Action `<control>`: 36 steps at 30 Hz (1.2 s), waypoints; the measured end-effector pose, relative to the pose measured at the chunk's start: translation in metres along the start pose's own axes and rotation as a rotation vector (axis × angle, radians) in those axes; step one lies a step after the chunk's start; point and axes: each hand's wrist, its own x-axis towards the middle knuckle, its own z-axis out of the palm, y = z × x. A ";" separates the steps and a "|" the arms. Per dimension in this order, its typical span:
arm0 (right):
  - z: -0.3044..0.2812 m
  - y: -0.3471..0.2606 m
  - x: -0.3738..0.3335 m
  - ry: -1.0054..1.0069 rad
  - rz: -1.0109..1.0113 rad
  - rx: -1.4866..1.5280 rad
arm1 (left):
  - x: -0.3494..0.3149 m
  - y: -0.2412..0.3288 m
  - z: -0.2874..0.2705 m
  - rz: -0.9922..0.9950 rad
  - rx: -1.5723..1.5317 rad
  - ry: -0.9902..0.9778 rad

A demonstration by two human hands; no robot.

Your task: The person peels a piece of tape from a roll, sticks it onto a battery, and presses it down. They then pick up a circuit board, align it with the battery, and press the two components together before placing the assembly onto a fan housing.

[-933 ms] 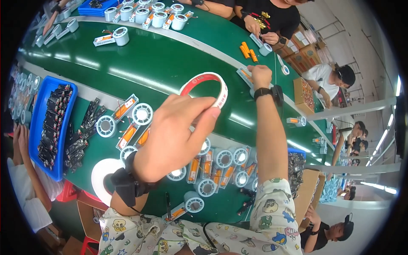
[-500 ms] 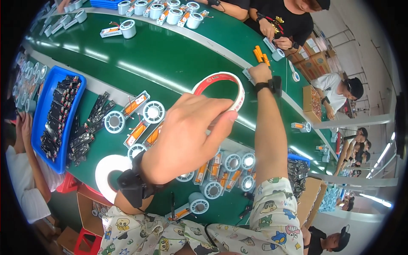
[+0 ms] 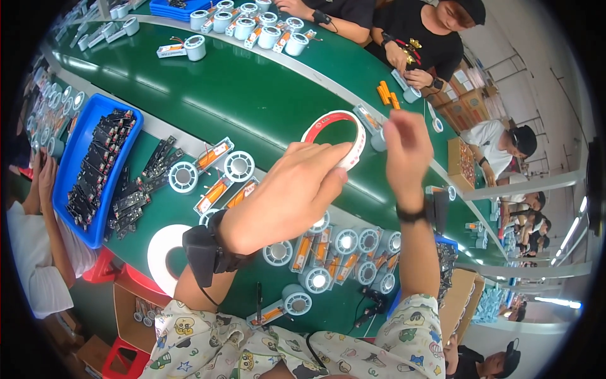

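My left hand (image 3: 287, 189) is closed on a roll of white tape (image 3: 361, 144) with a red inner core, held above the green work surface. To its right, my right hand (image 3: 409, 155) is raised and smeared by motion, its fingers partly curled. Just left of that hand lies a grey-blue handheld fan unit (image 3: 377, 140) with a round head, on the far side of the belt. Several similar open fan units (image 3: 346, 240) with orange batteries lie below and behind my left hand. Another one (image 3: 297, 303) rests near me beside a black pen (image 3: 259, 297).
A blue bin (image 3: 95, 237) of black circuit boards stands at left, with loose boards (image 3: 129, 208) beside it. A large white ring (image 3: 161, 256) lies near my left forearm. Across the belt (image 3: 208, 88), a co-worker (image 3: 416, 44) handles a fan near orange batteries (image 3: 385, 93).
My right hand has let go of the fan unit at the far side and drawn back toward me. My left hand has shifted slightly right with the tape roll.
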 end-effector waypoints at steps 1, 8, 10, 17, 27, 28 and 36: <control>-0.009 -0.033 -0.012 -0.077 -0.131 -0.033 | 0.000 0.001 0.004 0.017 0.004 -0.027; -0.031 -0.085 -0.057 -0.187 -0.285 -0.231 | -0.001 0.012 0.028 0.127 0.113 -0.069; -0.036 -0.087 -0.062 -0.182 -0.311 -0.241 | -0.002 0.014 0.034 0.161 0.153 -0.085; -0.051 -0.086 -0.073 -0.182 -0.047 -0.037 | -0.005 0.016 0.048 0.244 0.195 -0.095; -0.067 -0.086 -0.088 -0.209 0.015 0.084 | -0.008 0.025 0.056 0.064 -0.047 -0.293; -0.066 -0.087 -0.092 -0.194 0.031 0.095 | -0.008 0.024 0.057 0.008 -0.093 -0.319; -0.103 -0.088 -0.096 -0.061 -0.224 0.237 | -0.005 0.009 0.046 -0.388 -0.560 -0.309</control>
